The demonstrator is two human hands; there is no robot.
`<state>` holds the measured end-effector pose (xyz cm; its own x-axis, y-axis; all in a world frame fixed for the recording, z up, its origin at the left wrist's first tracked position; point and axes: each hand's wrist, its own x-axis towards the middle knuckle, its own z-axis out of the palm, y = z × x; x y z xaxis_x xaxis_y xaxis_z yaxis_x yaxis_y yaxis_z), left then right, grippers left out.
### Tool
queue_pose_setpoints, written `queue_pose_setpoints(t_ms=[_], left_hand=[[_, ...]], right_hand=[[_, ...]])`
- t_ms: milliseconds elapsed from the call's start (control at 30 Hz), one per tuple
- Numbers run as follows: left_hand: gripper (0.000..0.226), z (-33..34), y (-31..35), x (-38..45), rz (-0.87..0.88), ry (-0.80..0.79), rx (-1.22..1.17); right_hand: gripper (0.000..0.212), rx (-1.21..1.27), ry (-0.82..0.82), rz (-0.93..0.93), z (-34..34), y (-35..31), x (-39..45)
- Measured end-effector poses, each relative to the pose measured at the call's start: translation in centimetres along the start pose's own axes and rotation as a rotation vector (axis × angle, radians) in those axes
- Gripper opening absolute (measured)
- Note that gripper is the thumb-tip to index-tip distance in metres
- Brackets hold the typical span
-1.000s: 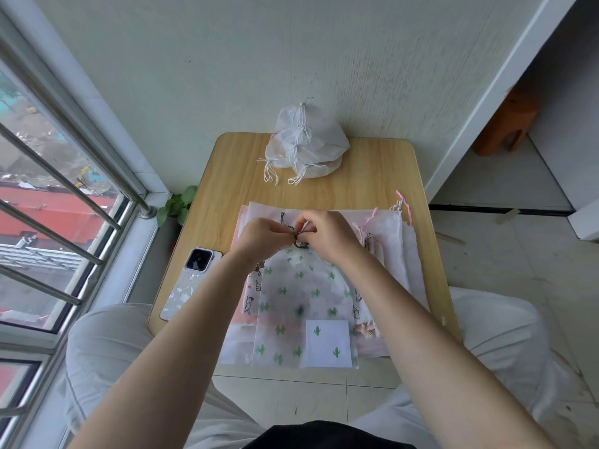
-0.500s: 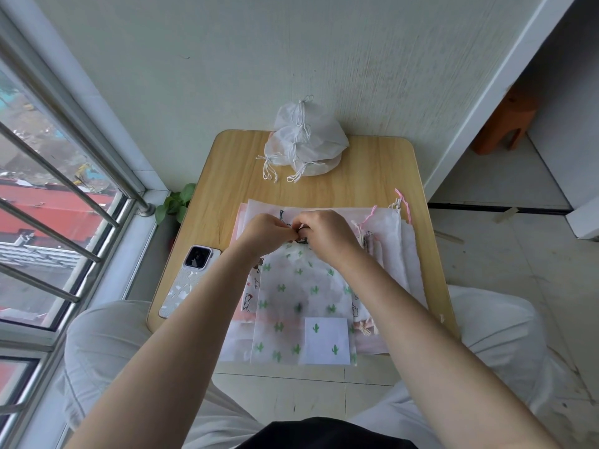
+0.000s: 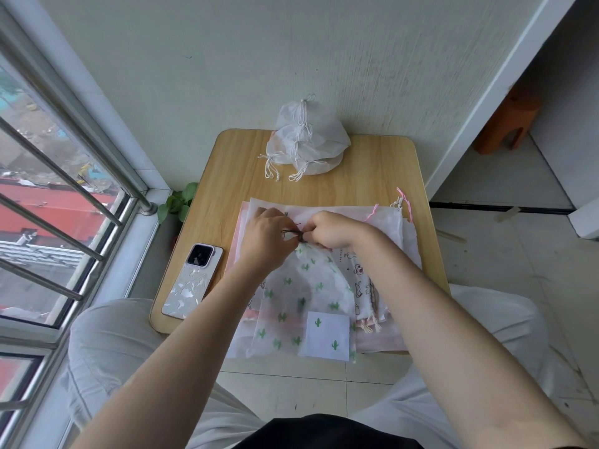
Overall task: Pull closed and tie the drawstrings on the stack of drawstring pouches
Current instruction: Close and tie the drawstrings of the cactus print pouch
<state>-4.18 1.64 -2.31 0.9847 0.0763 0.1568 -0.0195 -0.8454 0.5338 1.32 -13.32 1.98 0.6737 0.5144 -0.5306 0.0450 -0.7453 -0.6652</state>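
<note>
Left hand [image 3: 264,244] and right hand [image 3: 330,230] both pinch the dark drawstring [image 3: 292,233] at the gathered neck of the cactus-print pouch [image 3: 304,299] — topmost on the stack [image 3: 393,228], on the table [image 3: 372,176].

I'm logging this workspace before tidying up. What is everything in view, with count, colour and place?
Table: one, light wood, against the wall.
Tied pouches: a small pile, count unclear, white, table's far edge.
Flat pouches: a stack, count unclear, white and pink, table's middle.
Cactus pouch: one, white with green cacti, on top of the stack, its neck gathered.
Drawstring: dark, at the cactus pouch's neck.
Phone: one, pale patterned case, table's left edge.
Plant: green, beside the window.
Stool: orange-brown, far right.
Left hand, right hand: pinching the drawstring.
</note>
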Motion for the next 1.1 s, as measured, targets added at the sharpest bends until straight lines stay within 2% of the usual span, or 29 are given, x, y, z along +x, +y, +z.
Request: queue_pose_setpoints(t_ms=[67,133,267,433,567,633,767,867,1000,1100], left_hand=[[0.025,0.2,0.1,-0.7,-0.029,0.09,-0.029],[0.026,0.5,0.4,-1.1,-0.123,0.07,-0.105],[0.007,1.2,0.6,-1.4,-0.162,-0.013,-0.22],[0.02,1.5,0.5,-1.2,-0.201,-0.022,-0.268],[0.011,1.1,0.1,-0.4,-0.226,-0.058,-0.214],[0.009,0.5,0.0,0.0,-0.226,-0.148,-0.16],[0.009,-0.9,-0.3,1.0,-0.111,-0.491,0.162],[0.015,-1.9,0.4,2.1,-0.071,-0.694,0.384],[0.031,-2.0,1.1,2.7,-0.095,-0.708,0.547],[0.047,-1.1,0.6,2.8,-0.036,-0.559,0.476]], right_hand=[[0.023,0.219,-0.019,0.034,0.0,0.4,0.0],[0.016,0.341,-0.03,0.065,0.1,0.8,0.3],[0.021,0.428,-0.014,0.106,0.4,1.3,0.9],[0.02,0.451,0.029,0.099,0.4,1.9,1.3],[0.008,0.488,0.082,0.078,0.2,2.2,1.3],[0.007,0.393,0.147,0.061,-0.1,2.6,1.5],[0.006,-0.06,0.401,0.018,-0.6,3.2,1.5],[0.01,-0.242,0.454,-0.048,0.4,3.0,1.6],[0.013,-0.234,0.48,-0.079,1.4,2.6,2.1],[0.012,-0.172,0.472,-0.125,1.1,2.2,2.0]])
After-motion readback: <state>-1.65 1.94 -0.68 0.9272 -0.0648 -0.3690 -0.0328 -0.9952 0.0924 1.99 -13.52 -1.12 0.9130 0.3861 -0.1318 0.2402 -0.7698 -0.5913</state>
